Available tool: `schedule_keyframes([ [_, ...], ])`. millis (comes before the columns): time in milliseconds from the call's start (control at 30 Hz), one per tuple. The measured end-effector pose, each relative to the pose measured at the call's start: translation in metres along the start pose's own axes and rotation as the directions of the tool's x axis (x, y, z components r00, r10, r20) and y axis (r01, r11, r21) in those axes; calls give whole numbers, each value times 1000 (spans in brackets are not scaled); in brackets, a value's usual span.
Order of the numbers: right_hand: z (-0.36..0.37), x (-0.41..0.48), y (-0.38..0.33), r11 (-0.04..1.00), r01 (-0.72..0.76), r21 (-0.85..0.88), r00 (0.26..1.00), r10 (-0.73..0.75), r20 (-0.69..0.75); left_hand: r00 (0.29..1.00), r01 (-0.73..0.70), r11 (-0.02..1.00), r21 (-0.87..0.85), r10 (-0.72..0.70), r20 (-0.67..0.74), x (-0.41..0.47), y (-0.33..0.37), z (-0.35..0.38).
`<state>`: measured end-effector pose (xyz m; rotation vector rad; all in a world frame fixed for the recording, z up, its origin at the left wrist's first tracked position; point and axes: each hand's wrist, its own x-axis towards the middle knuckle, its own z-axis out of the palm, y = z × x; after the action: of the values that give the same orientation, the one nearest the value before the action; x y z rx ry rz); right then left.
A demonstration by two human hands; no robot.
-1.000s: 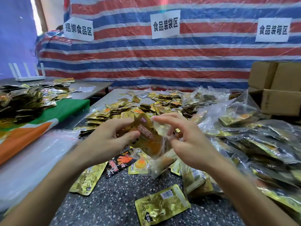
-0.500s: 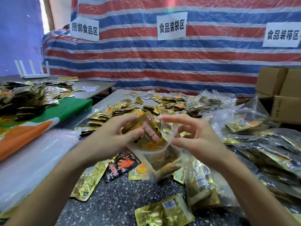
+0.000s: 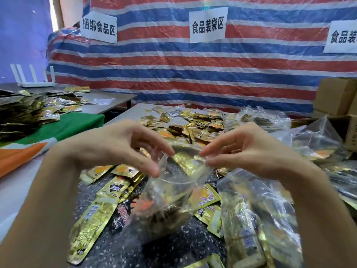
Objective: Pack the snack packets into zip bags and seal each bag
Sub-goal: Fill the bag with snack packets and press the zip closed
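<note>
A person's left grip (image 3: 123, 147) and right grip (image 3: 249, 151) each pinch the open mouth of a clear zip bag (image 3: 170, 200), thumb against forefinger and the other fingers loosely spread. They hold it above the speckled counter (image 3: 173, 248), toward its near edge. A gold snack packet (image 3: 185, 161) sits tilted in the bag's mouth. What lies lower in the bag is smeared by blur and glare, though gold and dark shapes show through the plastic. Both forearms run out of frame at the bottom corners.

Below and left of the bag, loose packets (image 3: 92, 225) in gold and black wrappers overlap toward the counter's near-left corner, and one at the near edge is cut off by the frame. Along the right edge, filled bags (image 3: 257, 219) of clear plastic lie piled with gold packets inside, their seals too crumpled to make out. A heap (image 3: 193, 124) of more packets spreads along the far edge. Cardboard boxes (image 3: 338, 97) stand beyond the far-right corner, partly cut off.

Behind hangs a red, white and blue striped tarp (image 3: 193, 74) bearing white paper signs (image 3: 207, 26), the right-most clipped by the frame. To the left, a second counter (image 3: 112, 99) with a green cloth (image 3: 77, 124) carries another pile (image 3: 21, 113) of packets and a white router (image 3: 35, 84).
</note>
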<state>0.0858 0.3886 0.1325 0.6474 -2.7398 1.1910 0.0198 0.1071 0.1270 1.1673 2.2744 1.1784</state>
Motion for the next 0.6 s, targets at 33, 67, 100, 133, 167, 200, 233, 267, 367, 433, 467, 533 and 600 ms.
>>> schedule_keyframes([
  [33,-2,0,1,1000,8,10,1000,-8,-15,999,-4,1000,-13,4,38,-2,-6,-1],
  [67,-2,0,0,999,26,23,999,-25,-37,999,-13,1000,-19,14,48,-3,-10,-2],
  [100,-3,-1,-1,998,46,42,997,-44,-60,999,-29,999,-20,30,34,-2,-12,-3],
  [133,-3,-2,-2,996,69,60,995,-64,-78,998,-56,998,-21,56,-3,-1,-13,-4],
  [167,-4,-4,-3,993,90,77,992,-83,-93,994,-89,996,-26,87,-65,1,-12,-6],
  [200,-5,-8,-3,990,112,90,988,-102,-112,982,-128,991,-32,122,-141,2,-11,-9],
  [233,-7,-15,-2,985,136,108,983,-121,-137,961,-167,985,-31,156,-226,3,-10,-11],
  [267,-8,-23,1,977,158,143,977,-134,-165,933,-203,979,-21,187,-307,4,-8,-12],
  [367,-5,-39,9,938,147,315,977,-88,-192,882,-260,965,28,249,-399,8,0,-8],
  [433,-4,-35,12,920,99,380,986,-38,-163,900,-187,978,90,208,-382,13,6,-8],
  [467,-5,-29,11,918,59,392,989,0,-150,912,-136,984,118,170,-374,16,9,-10],
  [533,-8,-16,6,923,-40,382,991,86,-103,920,-70,987,146,121,-373,18,15,-14],
  [600,-14,-4,-1,943,-131,306,988,151,-43,924,-62,989,137,109,-367,16,16,-16],
])
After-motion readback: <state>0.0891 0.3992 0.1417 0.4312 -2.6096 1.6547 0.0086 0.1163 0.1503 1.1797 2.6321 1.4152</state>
